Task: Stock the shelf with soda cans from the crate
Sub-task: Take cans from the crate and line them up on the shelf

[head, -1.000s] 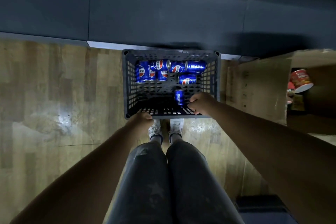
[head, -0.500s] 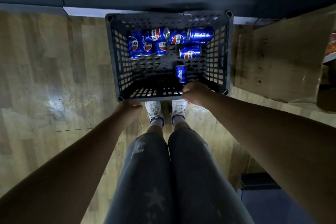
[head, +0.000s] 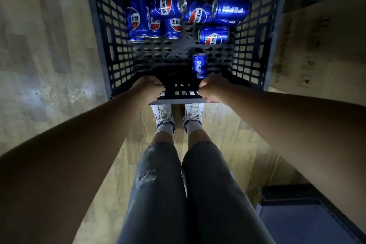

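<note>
Both hands grip the near rim of the dark crate (head: 103,45): left hand (head: 147,90) and right hand (head: 213,89), fingers curled over it. Blue soda cans (head: 213,35) lie inside, mostly far.

About nine cans (head: 213,35), one crate (head: 255,49).

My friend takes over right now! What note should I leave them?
Left hand: grips the near rim of the dark grey perforated plastic crate.
Right hand: grips the same rim.
Blue soda cans: in the crate, most bunched at its far end, a lone can near the right hand.
Done: no can in either hand yet.
Left: take cans out and stock the shelf, which is not in view.
</note>
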### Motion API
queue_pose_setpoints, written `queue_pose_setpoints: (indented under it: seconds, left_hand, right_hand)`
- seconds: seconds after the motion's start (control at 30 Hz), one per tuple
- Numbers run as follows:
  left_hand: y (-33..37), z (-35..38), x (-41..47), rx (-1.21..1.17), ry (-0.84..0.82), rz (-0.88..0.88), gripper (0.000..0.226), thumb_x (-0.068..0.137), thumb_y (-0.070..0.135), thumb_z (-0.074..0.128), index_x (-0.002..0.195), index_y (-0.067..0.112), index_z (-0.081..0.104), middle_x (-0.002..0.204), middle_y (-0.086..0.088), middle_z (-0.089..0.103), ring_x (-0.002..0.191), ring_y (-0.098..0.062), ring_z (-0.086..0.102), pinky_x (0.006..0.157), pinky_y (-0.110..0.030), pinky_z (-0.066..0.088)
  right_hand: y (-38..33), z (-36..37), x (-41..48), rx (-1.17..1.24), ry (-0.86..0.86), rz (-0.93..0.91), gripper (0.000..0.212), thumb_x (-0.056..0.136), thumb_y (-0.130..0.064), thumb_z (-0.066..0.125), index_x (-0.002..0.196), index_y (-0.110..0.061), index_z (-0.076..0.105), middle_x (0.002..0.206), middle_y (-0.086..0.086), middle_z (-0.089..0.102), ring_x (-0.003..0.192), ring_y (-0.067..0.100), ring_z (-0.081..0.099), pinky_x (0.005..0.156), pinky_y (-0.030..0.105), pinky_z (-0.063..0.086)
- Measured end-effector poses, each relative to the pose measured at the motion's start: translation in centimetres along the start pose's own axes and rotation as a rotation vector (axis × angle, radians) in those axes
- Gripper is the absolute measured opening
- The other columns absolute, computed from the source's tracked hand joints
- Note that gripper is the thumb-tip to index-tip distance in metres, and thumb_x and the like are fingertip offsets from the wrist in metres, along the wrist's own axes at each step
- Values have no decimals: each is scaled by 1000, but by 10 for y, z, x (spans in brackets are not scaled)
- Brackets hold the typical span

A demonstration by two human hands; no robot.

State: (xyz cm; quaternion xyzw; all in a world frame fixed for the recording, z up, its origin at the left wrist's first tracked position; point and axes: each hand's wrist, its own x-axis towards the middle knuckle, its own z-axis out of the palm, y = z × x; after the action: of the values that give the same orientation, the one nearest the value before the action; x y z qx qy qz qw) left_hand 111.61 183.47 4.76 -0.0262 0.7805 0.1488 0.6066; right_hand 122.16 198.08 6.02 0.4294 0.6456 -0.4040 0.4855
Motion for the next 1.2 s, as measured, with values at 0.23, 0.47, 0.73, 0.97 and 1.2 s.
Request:
queue_pose_setpoints:
  seconds: [0.23, 0.47, 0.73, 0.97, 1.2]
  left_hand:
    - [-10, 13, 48, 64, 80, 50, 18, 91, 6, 43, 84, 13, 58, 99, -25, 66, 94, -38, 63, 84, -44, 52]
    - [-21, 24, 124, 150, 28, 2, 31, 92, 9, 49, 66, 25, 46, 69, 4, 49, 80, -24, 54, 87, -38, 49]
    - [-33, 41, 202, 105, 26, -7, 31, 93, 3, 44, 64, 15, 41, 66, -5, 45, 63, -22, 47, 52, -25, 39]
    - [-41, 64, 240, 112, 39, 5, 35, 99, 11, 41, 66, 23, 38, 69, 4, 45, 59, -7, 43, 46, -15, 41]
    - [-39, 69, 257, 94, -13, 18, 31, 97, 6, 36, 70, 16, 46, 65, -4, 50, 42, -9, 50, 36, -17, 35]
  right_hand:
    - [1, -2, 73, -12, 24, -4, 29, 91, -3, 47, 116, 3, 60, 112, 24, 65, 104, 35, 63, 78, 32, 49]
    - [23, -7, 138, -118, 130, -13, 21, 89, -8, 51, 102, 2, 64, 99, 20, 61, 90, 26, 57, 51, 22, 31]
    - [57, 4, 208, 184, 229, 13, 28, 79, -25, 61, 102, -7, 59, 96, 14, 59, 90, 23, 54, 74, 30, 44]
    - [44, 21, 247, 374, 410, 17, 75, 73, -49, 74, 133, -16, 43, 129, 5, 55, 116, 22, 54, 91, 30, 46]
    - [32, 30, 274, 419, 515, 20, 86, 68, -57, 74, 133, -15, 38, 131, 4, 52, 121, 25, 50, 102, 37, 41]
